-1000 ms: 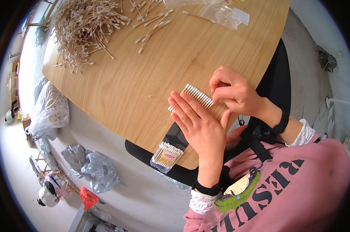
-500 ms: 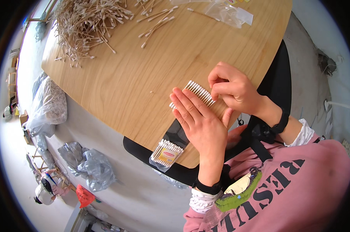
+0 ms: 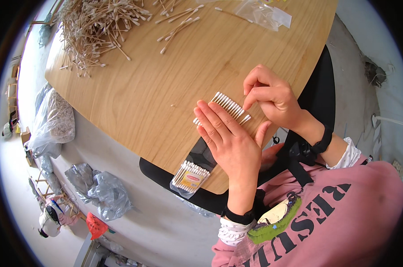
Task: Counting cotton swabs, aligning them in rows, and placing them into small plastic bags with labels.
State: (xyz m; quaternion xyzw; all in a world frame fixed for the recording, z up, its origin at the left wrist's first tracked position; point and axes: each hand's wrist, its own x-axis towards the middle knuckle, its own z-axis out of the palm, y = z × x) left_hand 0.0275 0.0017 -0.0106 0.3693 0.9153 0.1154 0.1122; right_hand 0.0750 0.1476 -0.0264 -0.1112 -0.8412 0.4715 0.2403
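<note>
Several cotton swabs (image 3: 228,106) with white tips lie side by side in a row on the wooden table (image 3: 165,84). My left hand (image 3: 230,140) rests flat across the row, fingers stretched out, hiding much of it. My right hand (image 3: 272,95) is curled at the row's right end, fingertips close to the swab tips, and I see nothing held in it. One swab (image 3: 245,119) sits slightly apart from the row there. Nearer the table's edge is a clear pack of cotton swabs (image 3: 190,177) with a yellow label.
A large heap of loose swabs (image 3: 94,31) covers the far left of the table. A few strays (image 3: 180,32) lie beside it. Clear plastic packaging (image 3: 263,15) is at the far edge. Grey plastic bags (image 3: 108,191) lie on the floor, and a black chair (image 3: 328,84) stands against the table.
My right hand has lifted slightly away from the row, and a swab now shows apart at its right end. My left hand stays flat on the swabs.
</note>
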